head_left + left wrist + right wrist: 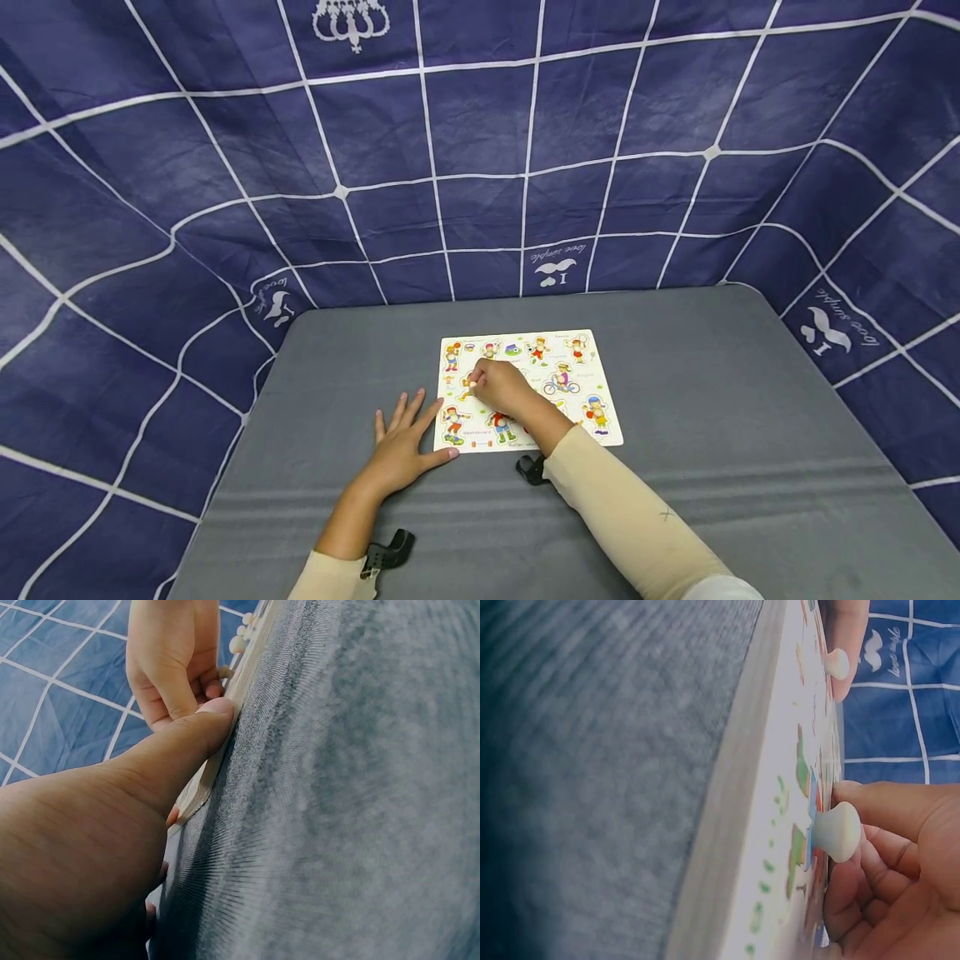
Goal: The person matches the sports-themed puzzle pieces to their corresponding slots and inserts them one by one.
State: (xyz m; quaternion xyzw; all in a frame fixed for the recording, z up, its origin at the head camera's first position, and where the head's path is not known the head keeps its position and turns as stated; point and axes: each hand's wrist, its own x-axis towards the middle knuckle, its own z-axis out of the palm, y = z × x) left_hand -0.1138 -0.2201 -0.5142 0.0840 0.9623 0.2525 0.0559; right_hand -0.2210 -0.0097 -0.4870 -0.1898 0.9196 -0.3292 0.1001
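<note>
A white wooden knob puzzle board [540,340] with printed sports figures lies on the grey table. My left hand [402,457] rests at its left side with fingers spread, and in the left wrist view the thumb [187,739] presses on the board's edge. Over the left-middle of the board, my right hand [504,388] has its fingers curled and pinches a small knobbed puzzle piece [466,393], partly hidden under the fingertips. In the right wrist view, another piece's pale knob [841,831] stands in front of the right hand [907,862].
Other figure pieces sit across the board, such as a cyclist [562,380] and a figure in a blue cap [596,414]. Grey cloth [720,417] covers the table. Blue curtain [480,208] with white lines hangs at the back and sides.
</note>
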